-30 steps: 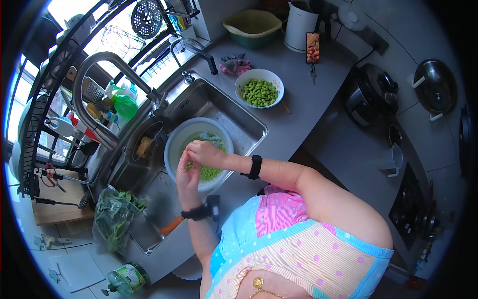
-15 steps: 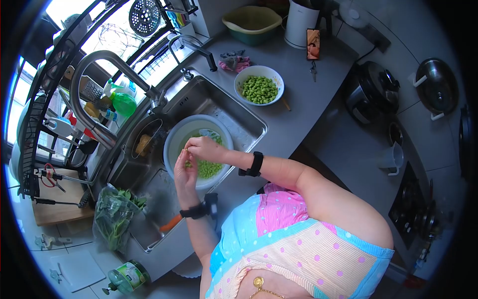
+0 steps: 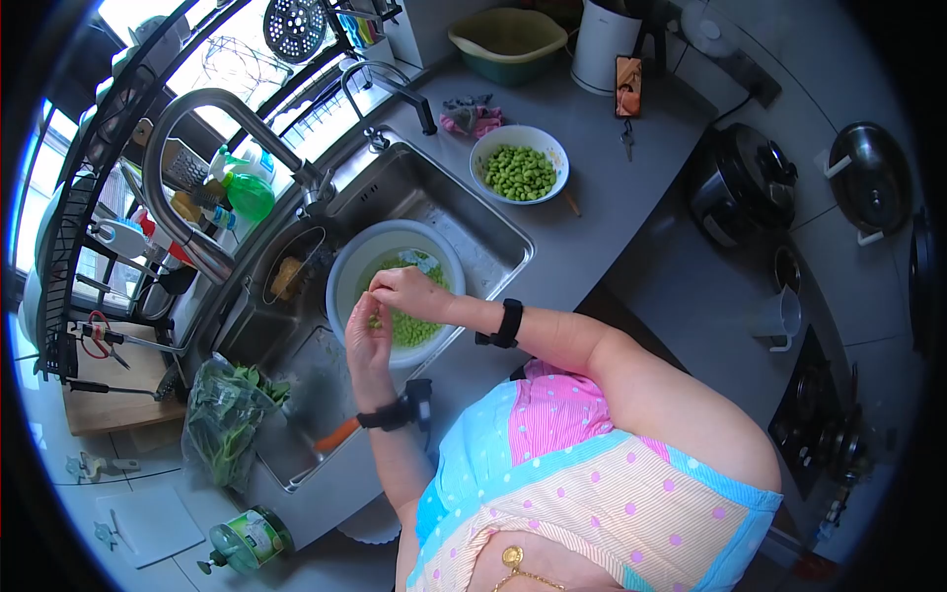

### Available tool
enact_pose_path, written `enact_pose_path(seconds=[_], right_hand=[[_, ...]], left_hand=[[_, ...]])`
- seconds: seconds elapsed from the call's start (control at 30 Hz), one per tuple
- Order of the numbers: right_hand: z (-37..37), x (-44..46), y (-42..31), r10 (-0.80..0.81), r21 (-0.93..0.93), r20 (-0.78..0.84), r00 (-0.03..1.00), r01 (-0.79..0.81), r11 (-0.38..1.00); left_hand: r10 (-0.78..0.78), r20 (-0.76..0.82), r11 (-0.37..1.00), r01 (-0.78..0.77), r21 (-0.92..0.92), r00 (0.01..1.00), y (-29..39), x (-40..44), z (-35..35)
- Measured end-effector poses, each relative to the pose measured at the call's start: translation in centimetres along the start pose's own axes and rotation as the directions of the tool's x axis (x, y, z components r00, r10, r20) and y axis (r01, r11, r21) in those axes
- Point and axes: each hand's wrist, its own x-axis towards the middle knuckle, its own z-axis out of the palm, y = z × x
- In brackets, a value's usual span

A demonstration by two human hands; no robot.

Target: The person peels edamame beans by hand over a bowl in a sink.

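Observation:
Over a pale round basin (image 3: 338,266) in the sink, my two hands meet at the fingertips. My left hand (image 3: 367,343) is cupped, with a bit of green bean showing against its fingers. Thumb and fingers pinched, my right hand (image 3: 412,291) touches the left fingertips; whatever small thing lies between them is hidden. Loose green beans (image 3: 414,331) lie in water inside the basin, partly covered by my hands. A white bowl (image 3: 476,178) on the counter holds larger shelled green beans (image 3: 520,173).
A curved faucet (image 3: 163,148) arches over the metal sink (image 3: 493,232). Leafy greens in a plastic bag (image 3: 227,419) rest at the sink's near left corner, close to an orange-handled tool (image 3: 337,434). A phone (image 3: 628,87) and a yellow-green tub (image 3: 505,49) stand farther back.
The view has shifted slightly. Both hands stay together over the basin, with only small finger movement; nothing is visibly let go.

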Motion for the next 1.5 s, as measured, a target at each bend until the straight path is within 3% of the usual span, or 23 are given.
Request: enact_pose_path(seconds=[0.07,0.17,0.27,0.47,0.6,0.87,0.97,1.17,1.27,1.37,1.47,1.5], right_hand=[[0.2,0.0,0.3,0.006,-0.005,0.022,1.0,-0.006,1.0],[0.3,-0.1,0.6,0.02,0.182,0.033,0.999,-0.026,0.983],[-0.3,-0.1,-0.8,0.197,0.404,0.148,0.969,-0.241,0.882],[-0.6,0.3,-0.1,0.298,0.586,0.244,0.923,-0.385,0.713],[-0.4,0.2,-0.4,0.301,0.581,0.202,0.932,-0.361,0.729],[0.4,0.1,-0.8,0.274,0.47,0.026,0.961,-0.254,0.845],[0.4,0.1,-0.2,0.341,0.479,0.088,0.936,-0.34,0.809],[0.1,-0.1,-0.3,0.201,0.255,0.037,0.979,-0.204,0.945],[0.0,-0.2,-0.3,0.22,0.355,0.069,0.973,-0.23,0.906],[-0.3,-0.2,-0.3,0.26,0.325,0.099,0.961,-0.278,0.904],[0.6,-0.7,0.8,0.103,0.232,-0.022,0.994,-0.095,0.968],[0.5,-0.7,0.7,0.142,0.257,-0.004,0.99,-0.136,0.957]], left_hand=[[0.027,0.002,0.999,-0.027,0.04,1.0,-0.1,-0.2,0.2],[0.041,0.006,0.997,-0.042,0.063,0.999,0.1,-0.1,0.3],[0.036,0.023,0.997,-0.038,0.067,0.999,0.1,0.2,-0.1],[0.009,-0.01,1.0,-0.01,-0.02,1.0,-0.1,0.0,0.3],[-0.03,0.019,0.982,0.033,-0.188,0.999,0.0,0.5,-0.2],[0.014,0.015,0.998,-0.013,-0.057,1.0,0.0,0.8,-0.7],[0.022,-0.035,1.0,-0.022,-0.001,0.999,0.0,0.4,-0.3],[0.004,0.008,0.999,-0.004,0.046,1.0,0.0,0.4,-0.2],[0.022,0.012,1.0,-0.022,0.012,1.0,-0.2,0.2,0.1],[0.037,0.002,0.999,-0.037,0.023,0.999,-0.4,0.5,-0.4],[0.059,-0.004,0.997,-0.059,0.044,0.998,-0.7,0.8,-0.8],[0.069,-0.004,0.997,-0.069,0.047,0.998,-0.6,0.7,-0.4]])
